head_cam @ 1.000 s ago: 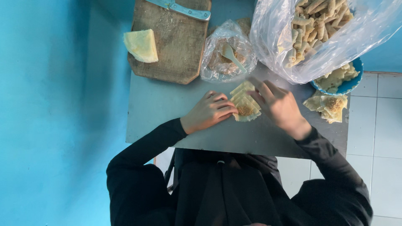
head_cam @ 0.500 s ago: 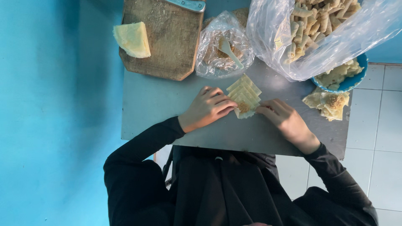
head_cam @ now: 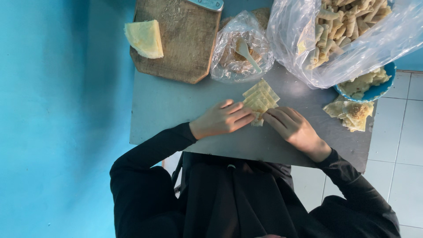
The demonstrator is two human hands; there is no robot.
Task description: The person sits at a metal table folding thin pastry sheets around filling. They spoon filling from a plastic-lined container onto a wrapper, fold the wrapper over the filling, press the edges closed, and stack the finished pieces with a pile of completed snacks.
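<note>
Since half a second ago, both hands have drawn closer on the wrapper, which keeps its place at the table's centre. Left to right: a blue wall borders the grey table (head_cam: 167,110), whose left edge runs just beside it. A wooden board (head_cam: 185,39) lies at the far left corner, carrying a pale yellow wedge (head_cam: 144,39). Bare tabletop lies open between the board and the left hand (head_cam: 220,120). That hand rests flat, fingers pressed together, their tips touching the near left corner of the pastry wrapper (head_cam: 261,99). The wrapper lies flat, diamond-wise, just in front of a small plastic bag (head_cam: 238,48) holding a spoon. The right hand (head_cam: 293,128) has curled fingers set against the wrapper's near right corner; whether they pinch it cannot be told. A large bag of rolled pastries (head_cam: 348,31) overhangs the far right. A blue bowl (head_cam: 374,90) sits at the right edge, with filled wrappers (head_cam: 350,113) beside it.
</note>
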